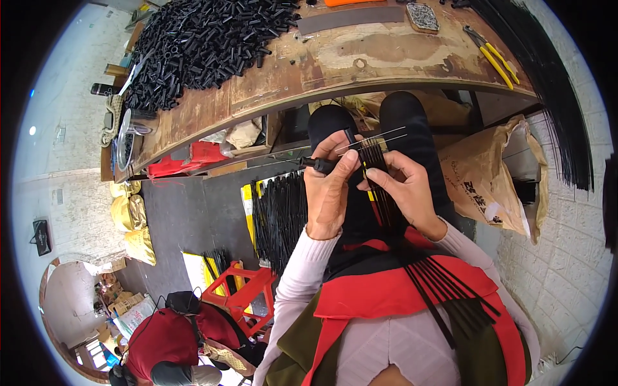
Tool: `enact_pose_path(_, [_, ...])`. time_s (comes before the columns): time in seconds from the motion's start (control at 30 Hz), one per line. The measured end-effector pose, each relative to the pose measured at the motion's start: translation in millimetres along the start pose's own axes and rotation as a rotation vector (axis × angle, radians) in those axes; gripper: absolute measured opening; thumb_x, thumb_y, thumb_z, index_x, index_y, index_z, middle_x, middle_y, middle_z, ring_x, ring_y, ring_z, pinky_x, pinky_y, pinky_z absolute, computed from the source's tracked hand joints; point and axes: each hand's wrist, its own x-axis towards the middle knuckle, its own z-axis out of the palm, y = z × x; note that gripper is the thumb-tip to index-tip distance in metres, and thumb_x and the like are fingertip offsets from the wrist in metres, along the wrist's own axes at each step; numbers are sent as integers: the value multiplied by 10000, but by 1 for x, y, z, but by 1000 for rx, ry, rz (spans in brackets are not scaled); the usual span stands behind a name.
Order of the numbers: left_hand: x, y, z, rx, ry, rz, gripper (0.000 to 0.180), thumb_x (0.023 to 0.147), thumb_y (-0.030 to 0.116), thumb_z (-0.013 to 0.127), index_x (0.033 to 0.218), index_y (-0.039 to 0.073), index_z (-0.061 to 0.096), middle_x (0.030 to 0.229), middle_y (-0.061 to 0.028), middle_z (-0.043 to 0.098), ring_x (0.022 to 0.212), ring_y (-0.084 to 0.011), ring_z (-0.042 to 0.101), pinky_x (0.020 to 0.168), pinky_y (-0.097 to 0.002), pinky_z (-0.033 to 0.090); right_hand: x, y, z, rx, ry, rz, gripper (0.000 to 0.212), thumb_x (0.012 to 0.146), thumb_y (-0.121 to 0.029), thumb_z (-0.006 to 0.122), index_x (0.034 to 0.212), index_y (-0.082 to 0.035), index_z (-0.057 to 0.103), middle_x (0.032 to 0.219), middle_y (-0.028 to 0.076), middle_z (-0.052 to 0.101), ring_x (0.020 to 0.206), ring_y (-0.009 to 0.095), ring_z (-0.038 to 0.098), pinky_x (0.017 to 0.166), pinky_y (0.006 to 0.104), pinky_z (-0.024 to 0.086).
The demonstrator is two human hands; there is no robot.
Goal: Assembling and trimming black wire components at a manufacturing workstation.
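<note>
Workbench (335,64) w/ black tube pile (206,38) ahead; both hands (367,186) pinching black rods (380,186) over lap.

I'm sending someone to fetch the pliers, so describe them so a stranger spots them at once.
Start at the worn wooden bench above the person's knees and go to its far right end. There, past the heap of black tubes and the small oval tray, lie the pliers. Their yellow handles are the only bright yellow on the benchtop.
</note>
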Motion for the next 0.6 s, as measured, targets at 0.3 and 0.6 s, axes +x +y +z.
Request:
enact_pose_path(0.3, [-1,6,0,-30,-91,-95,425,926,93,649,1308,-18,501,1176,-132,640,1045,-179,630,900,-288,515,-2,-7,-1,-8,-15,51,181,952,-87,600,1073,48,604,911,90,676,793,160,688,730,261,549])
enact_pose_path(0.6, [-1,6,0,-128,-91,-215,394,941,122,636,1302,27,511,1135,-72,650,1007,-134,623,912,-259,506,3,-7,-15,67,-141,124,196,941,-95,622,1078,44,610,917,78,672,784,166,689,704,250,548])
